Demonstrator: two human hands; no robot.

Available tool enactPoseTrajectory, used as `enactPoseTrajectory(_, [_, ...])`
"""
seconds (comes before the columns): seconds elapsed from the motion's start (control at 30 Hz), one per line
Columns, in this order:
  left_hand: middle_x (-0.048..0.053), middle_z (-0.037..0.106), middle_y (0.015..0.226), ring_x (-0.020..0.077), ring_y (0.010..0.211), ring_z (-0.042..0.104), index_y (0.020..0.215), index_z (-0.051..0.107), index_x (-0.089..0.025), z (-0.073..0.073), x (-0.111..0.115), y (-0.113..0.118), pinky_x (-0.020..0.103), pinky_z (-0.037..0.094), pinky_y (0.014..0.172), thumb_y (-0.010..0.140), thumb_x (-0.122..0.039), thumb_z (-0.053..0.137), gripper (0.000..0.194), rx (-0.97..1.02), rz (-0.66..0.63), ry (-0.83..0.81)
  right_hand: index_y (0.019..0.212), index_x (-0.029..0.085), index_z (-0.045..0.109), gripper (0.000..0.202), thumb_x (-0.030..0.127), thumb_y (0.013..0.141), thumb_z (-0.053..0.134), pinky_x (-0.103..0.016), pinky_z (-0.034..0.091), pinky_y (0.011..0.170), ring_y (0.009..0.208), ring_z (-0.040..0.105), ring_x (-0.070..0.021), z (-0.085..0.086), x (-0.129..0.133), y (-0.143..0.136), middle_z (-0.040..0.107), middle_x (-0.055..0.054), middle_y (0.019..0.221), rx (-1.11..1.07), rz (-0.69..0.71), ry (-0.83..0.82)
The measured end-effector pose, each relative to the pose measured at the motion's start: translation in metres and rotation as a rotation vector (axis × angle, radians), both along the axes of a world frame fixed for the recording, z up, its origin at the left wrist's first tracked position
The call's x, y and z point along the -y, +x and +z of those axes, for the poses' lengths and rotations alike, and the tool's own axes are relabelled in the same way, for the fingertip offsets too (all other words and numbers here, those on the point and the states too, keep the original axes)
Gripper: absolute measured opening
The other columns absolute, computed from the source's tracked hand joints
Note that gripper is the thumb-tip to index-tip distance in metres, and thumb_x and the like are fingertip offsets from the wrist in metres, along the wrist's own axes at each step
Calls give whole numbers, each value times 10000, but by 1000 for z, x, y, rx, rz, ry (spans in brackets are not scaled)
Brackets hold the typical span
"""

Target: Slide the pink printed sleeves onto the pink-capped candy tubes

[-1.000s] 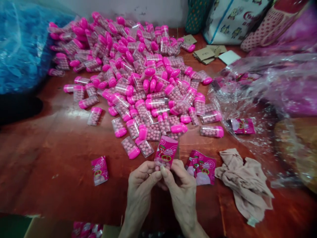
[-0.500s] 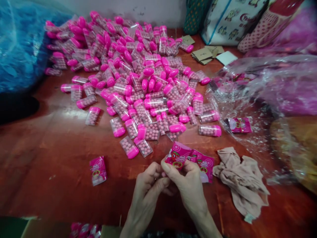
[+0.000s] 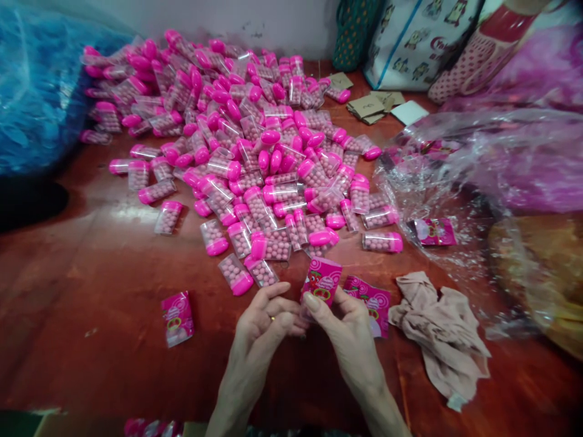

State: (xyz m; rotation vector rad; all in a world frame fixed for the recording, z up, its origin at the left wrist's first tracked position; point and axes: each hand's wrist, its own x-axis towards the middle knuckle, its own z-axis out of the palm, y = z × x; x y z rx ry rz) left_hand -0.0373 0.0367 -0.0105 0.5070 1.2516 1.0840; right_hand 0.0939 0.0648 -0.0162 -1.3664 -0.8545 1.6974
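Note:
My right hand (image 3: pixel 341 331) grips a pink printed sleeve (image 3: pixel 322 282) between thumb and fingers, its printed front facing me. Whether a candy box sits inside it I cannot tell. Beside it my left hand (image 3: pixel 262 331) is open, fingers apart, the fingertips close to the sleeve's lower left edge and partly hidden there. Another flat pink printed sleeve (image 3: pixel 376 303) lies on the table behind my right hand. Off to the left lies a sleeved candy box (image 3: pixel 177 318). Ahead of my hands spreads a large heap of clear candy boxes (image 3: pixel 259 206) with pink caps and pink balls inside.
A crumpled beige cloth (image 3: pixel 437 334) lies at the right. Behind it is a clear plastic bag (image 3: pixel 478 158) with a pink packet (image 3: pixel 435 232). Cardboard pieces (image 3: pixel 367 108) and a white bag (image 3: pixel 414 45) are at the back. A blue bag (image 3: pixel 40 91) stands left.
My left hand has opened and drawn left from the sleeve. My right hand keeps hold of it, and it now stands more upright, apart from the other sleeve. The view has shifted slightly.

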Motion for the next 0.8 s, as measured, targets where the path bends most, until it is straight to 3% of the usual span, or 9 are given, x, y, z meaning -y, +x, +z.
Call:
enactPoseTrajectory(0.1, [75,704,866,169,789,644,992,647,-143,1,1,-4,246,497,731,789,-279,620,246,-175,95,42,862,170,670,200,353,791,637,-245,452,659,691,553,-141,7,0,6,655,-4,749,0,166,-16])
enactPoseTrajectory(0.23, [63,718,791,169,695,650,933,685,-131,5,-7,2,247,510,645,738,-272,675,241,-25,21,-33,857,168,659,146,266,752,682,-222,446,632,680,544,-123,11,8,5,632,9,765,-61,338,-3])
enactPoseTrajectory(0.37, [84,711,714,143,476,599,871,670,-96,9,-16,13,251,487,455,762,-367,631,294,157,155,-83,855,155,651,153,222,727,699,-216,481,625,656,599,-119,8,15,1,652,5,736,-253,280,-97])
enactPoseTrajectory(0.5, [71,680,604,86,263,431,891,645,-83,10,-13,18,215,344,268,755,-455,607,398,263,126,-153,696,141,644,88,214,726,682,-197,485,535,523,598,-107,6,21,-6,623,21,565,-235,167,-75])
enactPoseTrajectory(0.8, [-35,523,410,44,282,343,811,625,-96,15,3,21,167,299,296,762,-424,621,332,265,188,-144,732,117,692,178,269,789,619,-228,491,525,491,592,-117,7,29,-12,633,-5,542,-230,167,-16])
